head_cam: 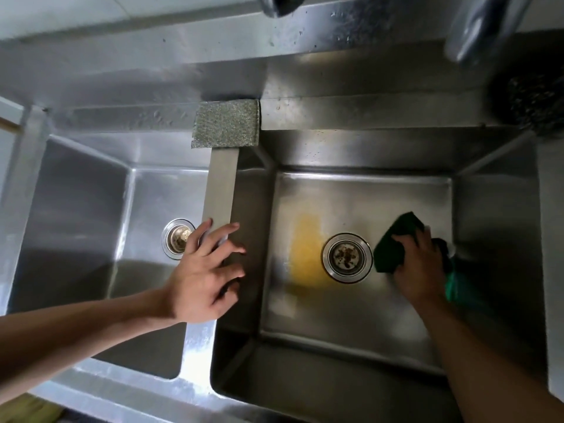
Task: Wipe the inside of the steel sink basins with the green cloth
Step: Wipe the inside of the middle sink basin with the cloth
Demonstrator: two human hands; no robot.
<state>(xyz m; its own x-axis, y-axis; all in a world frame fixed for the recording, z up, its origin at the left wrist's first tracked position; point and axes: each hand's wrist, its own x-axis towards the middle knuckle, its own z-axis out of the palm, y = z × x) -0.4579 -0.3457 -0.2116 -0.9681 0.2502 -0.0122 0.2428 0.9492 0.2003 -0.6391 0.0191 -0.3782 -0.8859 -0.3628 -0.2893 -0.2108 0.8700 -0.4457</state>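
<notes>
Head view: right hand (418,267) grips green cloth (393,242); left hand (204,276) rests, fingers (227,230) splayed, on divider (221,184).

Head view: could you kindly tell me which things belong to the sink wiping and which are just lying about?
In the job: green cloth, right hand gripping it, right basin, its yellow stain, left basin, left hand on the divider.
Lying about: grey scouring pad on the back rim, dark scrubber at back right.

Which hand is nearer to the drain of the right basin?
Right. The right hand, holding the cloth, is just right of the drain; the left hand rests on the divider, farther off to its left.
</notes>
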